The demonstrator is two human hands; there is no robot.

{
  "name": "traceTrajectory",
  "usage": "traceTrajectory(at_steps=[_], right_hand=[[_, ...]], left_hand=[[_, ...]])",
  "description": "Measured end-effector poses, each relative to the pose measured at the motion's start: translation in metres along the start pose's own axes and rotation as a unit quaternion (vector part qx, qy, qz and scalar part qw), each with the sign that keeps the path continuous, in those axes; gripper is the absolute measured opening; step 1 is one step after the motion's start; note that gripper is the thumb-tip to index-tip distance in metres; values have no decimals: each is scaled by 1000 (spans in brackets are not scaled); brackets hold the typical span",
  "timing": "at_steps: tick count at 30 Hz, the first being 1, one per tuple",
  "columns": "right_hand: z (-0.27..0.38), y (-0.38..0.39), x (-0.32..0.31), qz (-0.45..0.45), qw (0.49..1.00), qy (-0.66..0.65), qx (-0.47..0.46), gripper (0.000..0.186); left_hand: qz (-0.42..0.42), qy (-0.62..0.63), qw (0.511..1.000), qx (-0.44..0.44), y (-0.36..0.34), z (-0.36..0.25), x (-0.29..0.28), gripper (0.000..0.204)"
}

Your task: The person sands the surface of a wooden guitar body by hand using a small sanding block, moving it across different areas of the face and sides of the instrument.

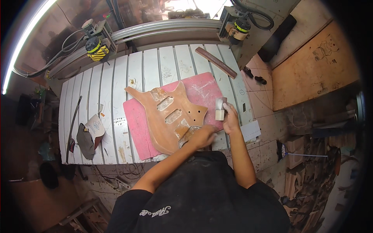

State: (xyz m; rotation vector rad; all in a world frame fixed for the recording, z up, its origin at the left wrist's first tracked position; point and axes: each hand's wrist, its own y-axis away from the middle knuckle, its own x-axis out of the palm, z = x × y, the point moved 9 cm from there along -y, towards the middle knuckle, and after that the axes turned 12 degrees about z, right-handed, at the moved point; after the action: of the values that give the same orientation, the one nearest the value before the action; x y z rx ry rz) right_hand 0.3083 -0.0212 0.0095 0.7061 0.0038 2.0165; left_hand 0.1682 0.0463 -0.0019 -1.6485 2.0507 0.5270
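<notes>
A bare wooden electric guitar body [157,124] with routed cavities and several drilled holes lies on a pink foam mat [134,134]. My right hand [232,120] is raised by the mat's right edge, its fingers closed round a sanding block [220,114]. The block looks pale below, with a greyish-brown sheet at its upper end. My left hand [206,136] is over the near right edge of the guitar body, close to the right hand. Motion smears its fingers, so I cannot make out whether it holds anything.
The white slatted machine table [116,145] carries a reddish-brown wood strip [216,62], a sandpaper sheet [95,127], a dark cloth-like piece [86,141] and a white paper [250,131]. A metal gantry rail [167,29] with two spindle heads [97,50] spans the far side.
</notes>
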Motion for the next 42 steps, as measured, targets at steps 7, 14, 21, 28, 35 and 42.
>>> traceTrajectory(at_steps=[7, 14, 21, 28, 35, 42], right_hand=[[-58, 44, 76, 258, 921, -164, 240, 53], [-93, 75, 110, 269, 922, -52, 273, 58], [-18, 29, 59, 170, 877, 450, 19, 39], [330, 137, -72, -293, 855, 336, -266, 36], [293, 229, -509, -585, 546, 600, -9, 49], [169, 174, -504, -401, 543, 737, 39, 57]], left_hand=[[-316, 345, 879, -94, 69, 35, -89, 41], [-307, 434, 830, -168, 122, 37, -89, 31], [-337, 508, 774, -172, 141, 43, -77, 26], [-301, 548, 764, -161, 140, 24, -70, 31], [-212, 508, 821, -150, 102, 17, -40, 35], [-177, 564, 796, -131, 89, 7, -46, 36]])
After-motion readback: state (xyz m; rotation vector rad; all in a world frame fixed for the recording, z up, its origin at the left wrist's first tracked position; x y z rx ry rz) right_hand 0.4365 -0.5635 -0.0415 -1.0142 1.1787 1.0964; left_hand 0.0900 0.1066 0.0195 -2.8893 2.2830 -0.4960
